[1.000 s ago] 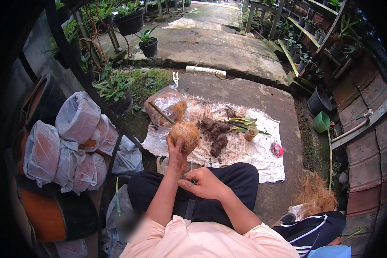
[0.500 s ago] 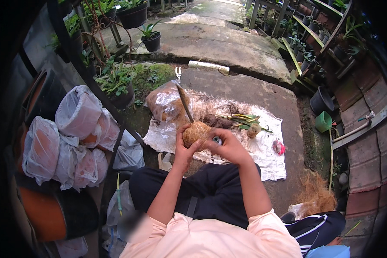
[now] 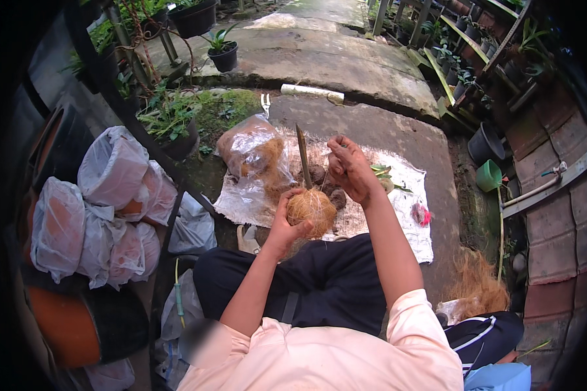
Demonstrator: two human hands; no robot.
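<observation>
My left hand (image 3: 284, 228) cups a round ball of brown coconut fibre (image 3: 314, 214) from its left side, thumb in front. Pale thread crosses the ball's surface, and a brown pointed leaf or stalk (image 3: 302, 153) stands up from its top. Raised above and to the right of the ball is my right hand (image 3: 349, 171), its fingers closed. A thin thread (image 3: 325, 180) runs between that hand and the ball. Whatever else the right fingers hold is mostly hidden.
Beneath lies a white woven sheet (image 3: 407, 228) with a clear bag of fibre (image 3: 248, 146), cut leaves (image 3: 383, 174) and a pink bundle (image 3: 421, 214). A white fork (image 3: 265, 104) and white tube (image 3: 312, 92) lie beyond. Wrapped pots (image 3: 114, 166) stand left; loose fibre (image 3: 479, 287) lies right.
My right hand has moved from beside the ball up and away, drawing the thread out. The ball has shifted slightly right and down, its stalk now more upright. My left hand still holds it.
</observation>
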